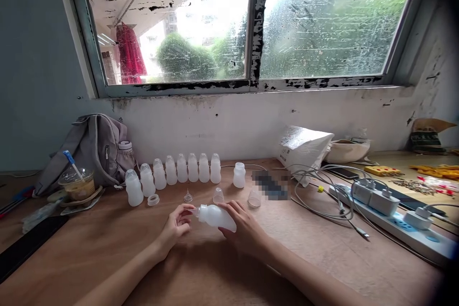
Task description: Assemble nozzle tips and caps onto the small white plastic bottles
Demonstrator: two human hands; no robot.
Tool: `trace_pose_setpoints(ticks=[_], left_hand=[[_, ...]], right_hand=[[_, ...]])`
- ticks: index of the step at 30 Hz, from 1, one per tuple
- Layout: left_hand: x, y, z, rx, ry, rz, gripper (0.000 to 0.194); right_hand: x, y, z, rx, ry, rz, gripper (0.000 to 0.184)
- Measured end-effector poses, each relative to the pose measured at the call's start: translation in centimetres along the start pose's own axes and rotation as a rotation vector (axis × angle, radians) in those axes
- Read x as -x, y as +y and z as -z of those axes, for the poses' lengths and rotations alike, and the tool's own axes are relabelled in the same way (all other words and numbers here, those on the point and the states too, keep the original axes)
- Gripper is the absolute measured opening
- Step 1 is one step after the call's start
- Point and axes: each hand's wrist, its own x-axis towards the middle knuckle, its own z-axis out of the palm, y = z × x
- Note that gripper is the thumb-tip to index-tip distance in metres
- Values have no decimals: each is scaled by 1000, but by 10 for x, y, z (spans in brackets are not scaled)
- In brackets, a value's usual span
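Note:
My right hand [244,227] is wrapped round the body of a translucent white baby bottle [215,216], which lies tilted almost on its side with its neck to the left. At that neck, the fingers of my left hand [178,222] pinch a clear teat [195,211]. Just behind my hands on the table are a screw ring [153,200], a loose teat [188,196] and two clear domed caps, one cap [218,194] near the bottle and another cap [254,199] farther right. Beyond them stands an uncapped bottle [239,176].
Several capped bottles [181,169] stand in a row at the back left. A drink cup [77,186] and grey backpack [96,148] are on the left. To the right are a white package [303,148], loose cables [311,205] and a power strip [398,224] with chargers.

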Motion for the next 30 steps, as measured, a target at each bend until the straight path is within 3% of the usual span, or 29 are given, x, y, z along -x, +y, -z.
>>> trace_pose_setpoints(ticks=[4,9,14,21,27,30], left_hand=[[-1,0,0,22,-24,58,30],[0,-3,-2,12,-189,85,46],[4,0,-2,-61,-252,9,37],[16,7,-4,-164,-281,-179,31],[18,7,-9,-165,-274,-199,31],[3,3,-11,-74,-277,-165,46]], right_hand=[[0,-1,1,6,-8,-3,52],[1,-7,0,-63,-26,8,44],[2,-14,6,-253,-99,-15,44],[-3,-24,25,-773,-326,-355,27],[-7,-17,29,-916,-399,-493,29],[-12,-8,31,-961,-353,-569,38]])
